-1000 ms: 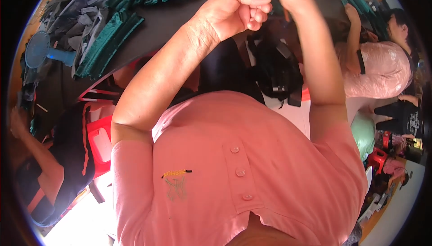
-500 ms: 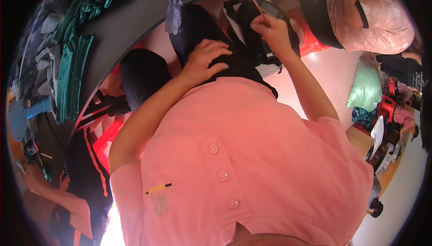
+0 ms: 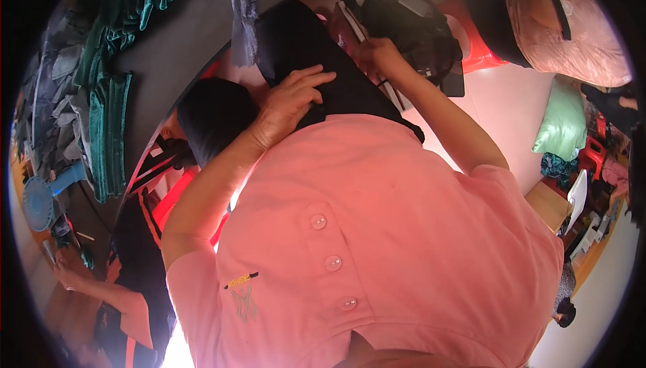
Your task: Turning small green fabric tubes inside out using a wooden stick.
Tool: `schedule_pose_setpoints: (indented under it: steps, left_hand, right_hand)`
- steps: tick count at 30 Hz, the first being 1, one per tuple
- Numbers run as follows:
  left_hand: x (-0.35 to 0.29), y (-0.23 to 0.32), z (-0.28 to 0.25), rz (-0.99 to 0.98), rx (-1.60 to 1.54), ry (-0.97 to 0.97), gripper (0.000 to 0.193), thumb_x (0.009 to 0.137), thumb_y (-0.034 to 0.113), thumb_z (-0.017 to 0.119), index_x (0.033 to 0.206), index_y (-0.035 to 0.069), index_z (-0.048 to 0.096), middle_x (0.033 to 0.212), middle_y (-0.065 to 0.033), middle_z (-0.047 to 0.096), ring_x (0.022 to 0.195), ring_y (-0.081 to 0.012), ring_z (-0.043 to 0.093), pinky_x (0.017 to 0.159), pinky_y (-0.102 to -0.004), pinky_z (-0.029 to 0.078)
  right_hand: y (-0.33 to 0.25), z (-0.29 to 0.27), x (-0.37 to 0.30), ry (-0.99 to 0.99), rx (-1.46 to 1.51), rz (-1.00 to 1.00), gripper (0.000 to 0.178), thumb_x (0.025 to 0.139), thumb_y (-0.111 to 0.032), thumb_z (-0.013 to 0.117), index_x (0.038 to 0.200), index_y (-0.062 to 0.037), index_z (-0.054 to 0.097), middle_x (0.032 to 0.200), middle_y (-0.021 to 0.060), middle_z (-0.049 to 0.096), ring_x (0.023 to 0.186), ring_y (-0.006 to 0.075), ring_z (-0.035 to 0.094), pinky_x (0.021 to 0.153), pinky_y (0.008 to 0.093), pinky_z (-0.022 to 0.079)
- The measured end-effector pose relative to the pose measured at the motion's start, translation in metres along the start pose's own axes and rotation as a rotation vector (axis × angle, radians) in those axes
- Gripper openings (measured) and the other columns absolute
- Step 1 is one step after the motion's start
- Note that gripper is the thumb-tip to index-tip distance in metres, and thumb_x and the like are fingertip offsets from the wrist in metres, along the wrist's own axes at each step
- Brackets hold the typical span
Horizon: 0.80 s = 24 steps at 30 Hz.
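Note:
My left hand [image 3: 289, 102] rests on my black-trousered thigh [image 3: 299, 38]. It is open, with the fingers spread and nothing in them. My right hand [image 3: 383, 58] is lowered beside the other side of that thigh, with its fingers curled closed. What they hold, if anything, is hidden behind the hand. Close by it is a flat, dark item with a white edge [image 3: 351, 21], propped along a black bag [image 3: 420, 35]. A pale rectangular thing [image 3: 416, 2] lies on top of the bag.
A dark table [image 3: 182, 45] at left bears stacked green velvet pieces [image 3: 111, 136], grey scraps [image 3: 64, 85] and a blue fan [image 3: 38, 203]. Behind the bag is a red stool [image 3: 481, 55]. A co-worker's hand [image 3: 67, 274] is at lower left; another person [image 3: 565, 31] sits far right.
My right hand has dropped toward my thigh and the white-edged item; the thin brown stick it pinched no longer shows. My left hand has shifted slightly left, still on the thigh.

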<state>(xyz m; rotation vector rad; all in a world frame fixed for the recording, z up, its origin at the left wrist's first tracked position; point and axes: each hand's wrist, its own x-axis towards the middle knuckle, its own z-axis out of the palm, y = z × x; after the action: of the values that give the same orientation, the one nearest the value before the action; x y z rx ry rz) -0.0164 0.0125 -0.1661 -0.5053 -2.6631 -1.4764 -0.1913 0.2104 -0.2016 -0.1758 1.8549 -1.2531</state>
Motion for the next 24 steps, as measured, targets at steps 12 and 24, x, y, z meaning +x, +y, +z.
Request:
schedule_pose_setpoints:
  steps: [12,24]
  left_hand:
    - [-0.017,0.062,-0.035,-0.538,-1.141,0.621,0.017,0.085,-0.003,0.063,0.1,-0.004,0.055,0.088,-0.0137,0.066,0.076,-0.0227,0.067,0.075,-0.032,0.054]
    - [-0.036,0.103,-0.059,-0.311,-1.409,0.569,0.022,0.087,0.003,0.063,0.105,-0.004,0.052,0.086,-0.0176,0.066,0.073,-0.0283,0.068,0.069,-0.0352,0.052]
  right_hand:
    - [-0.064,0.003,-0.082,-0.286,-0.085,-0.567,0.014,0.082,0.0,0.069,0.096,0.0011,0.067,0.083,0.0044,0.062,0.07,0.0094,0.058,0.059,0.0231,0.045]
    - [-0.201,0.058,-0.107,-0.502,-0.389,-1.238,0.039,0.076,0.015,0.056,0.113,0.0065,0.063,0.109,0.0111,0.055,0.087,0.0135,0.06,0.075,0.0245,0.049]
